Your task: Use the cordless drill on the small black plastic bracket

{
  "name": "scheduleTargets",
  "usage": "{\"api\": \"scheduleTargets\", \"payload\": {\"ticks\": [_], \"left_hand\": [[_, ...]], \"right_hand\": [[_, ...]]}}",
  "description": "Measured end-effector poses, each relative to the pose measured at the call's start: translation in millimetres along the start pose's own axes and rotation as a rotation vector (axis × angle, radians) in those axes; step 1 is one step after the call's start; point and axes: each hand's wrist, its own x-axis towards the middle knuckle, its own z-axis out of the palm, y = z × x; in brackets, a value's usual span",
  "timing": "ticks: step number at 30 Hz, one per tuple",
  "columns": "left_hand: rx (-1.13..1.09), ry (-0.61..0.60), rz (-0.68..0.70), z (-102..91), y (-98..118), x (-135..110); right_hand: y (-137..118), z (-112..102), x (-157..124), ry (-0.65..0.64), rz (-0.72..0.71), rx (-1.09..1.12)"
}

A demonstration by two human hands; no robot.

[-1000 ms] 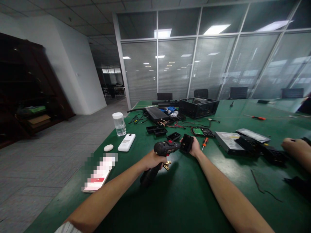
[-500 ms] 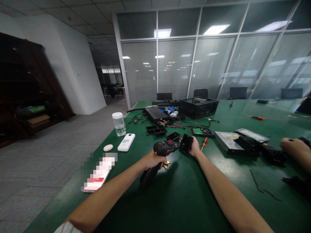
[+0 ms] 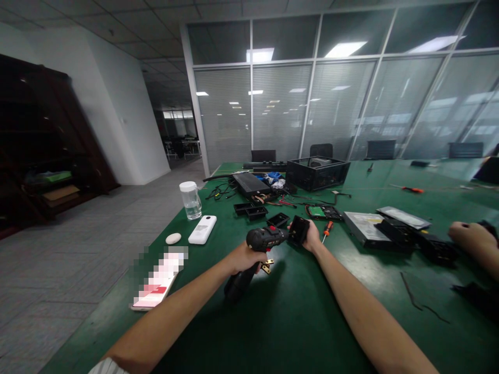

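Note:
My left hand (image 3: 244, 257) is wrapped round the grip of a black cordless electric screwdriver (image 3: 257, 249), whose nose points right at a small black box-shaped part (image 3: 298, 230). That part is stood on edge and held by my right hand (image 3: 313, 236), fingers closed behind it. Both hands are above the green table (image 3: 296, 317), near its middle. A small brass-coloured piece (image 3: 267, 267) lies on the table just under the screwdriver. A red-handled screwdriver (image 3: 327, 229) lies right of my right hand.
Black trays (image 3: 251, 210), a green circuit board (image 3: 318, 211), an open black computer case (image 3: 316, 172), cables and a flat metal drive (image 3: 364, 224) lie beyond. A water jug (image 3: 191, 199), white device (image 3: 202, 229) and phone (image 3: 158, 283) are left. Another person's hand (image 3: 470, 236) rests at right.

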Motion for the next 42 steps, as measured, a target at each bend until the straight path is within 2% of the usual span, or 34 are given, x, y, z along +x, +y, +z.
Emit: {"api": "scheduleTargets", "payload": {"ticks": [19,23,37,42], "left_hand": [[0.006,0.003,0.003,0.2,-1.8,1.0],[0.015,-0.003,0.005,0.1,0.3,0.5],[0.009,0.005,0.009,-0.7,-3.5,1.2],[0.013,0.012,-0.007,-0.2,-0.9,0.2]], "right_hand": [[0.4,-0.6,0.1,-0.003,-0.009,0.022],[-0.6,-1.5,-0.7,-0.039,0.018,0.019],[0.8,-0.8,0.3,-0.002,0.01,0.009],[-1.3,-0.7,-1.6,-0.051,0.022,0.026]]}}
